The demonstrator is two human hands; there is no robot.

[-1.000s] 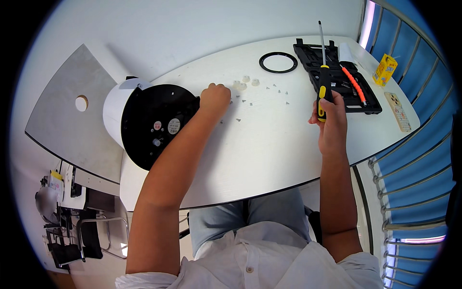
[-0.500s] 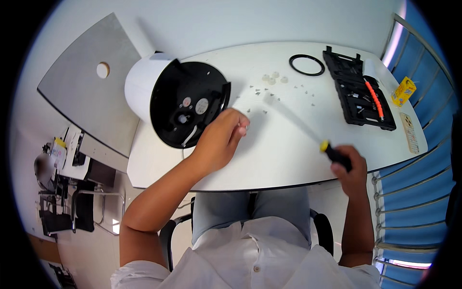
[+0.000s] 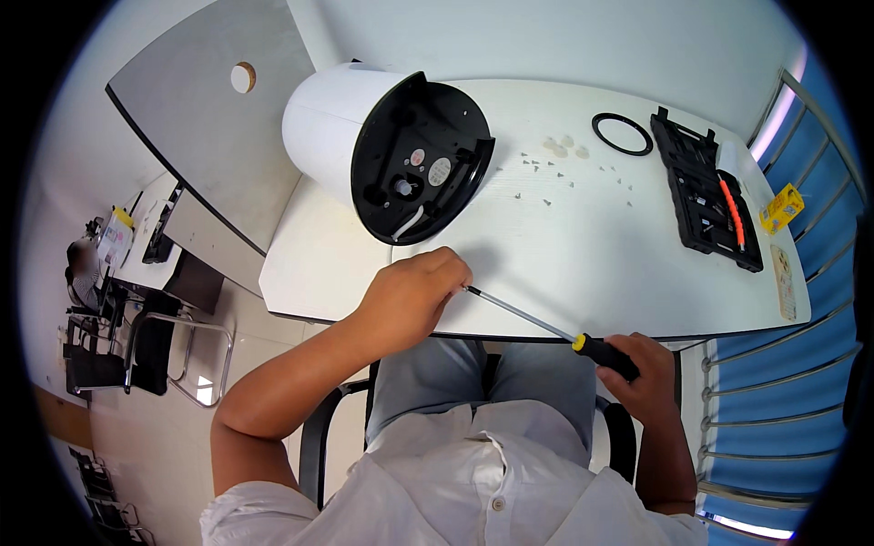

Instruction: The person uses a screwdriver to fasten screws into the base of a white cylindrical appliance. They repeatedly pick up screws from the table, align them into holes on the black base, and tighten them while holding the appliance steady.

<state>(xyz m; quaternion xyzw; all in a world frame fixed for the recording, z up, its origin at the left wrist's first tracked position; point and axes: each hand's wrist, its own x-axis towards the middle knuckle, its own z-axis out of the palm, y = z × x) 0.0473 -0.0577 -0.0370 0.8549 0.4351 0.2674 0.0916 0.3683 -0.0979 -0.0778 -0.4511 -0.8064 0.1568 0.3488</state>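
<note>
My right hand (image 3: pixel 645 371) grips the black and yellow handle of a long screwdriver (image 3: pixel 523 315), its shaft pointing left. The fingers of my left hand (image 3: pixel 414 298) are pinched together at the screwdriver's tip, just above the table's front edge; whatever small piece they hold is hidden. Beyond the left hand, a white cylindrical appliance (image 3: pixel 330 127) lies on its side. Its round black base (image 3: pixel 382 177) faces me, with round stickers and a short white cord. Several small screws (image 3: pixel 547 202) are scattered right of it, near several translucent whitish caps (image 3: pixel 560 150).
On the white table (image 3: pixel 583 264) lie a black ring (image 3: pixel 650 143), an open black tool case (image 3: pixel 685 177) with an orange-shafted tool (image 3: pixel 731 214), a yellow box (image 3: pixel 781 209) and a patterned strip (image 3: pixel 782 270). A grey partition (image 3: pixel 209 118) stands left; metal railing runs right. Someone sits in the far-left background.
My left hand has come nearer to me, away from the appliance. The screwdriver, blurred by motion before, has come down so its tip meets the left fingers. The view has shifted.
</note>
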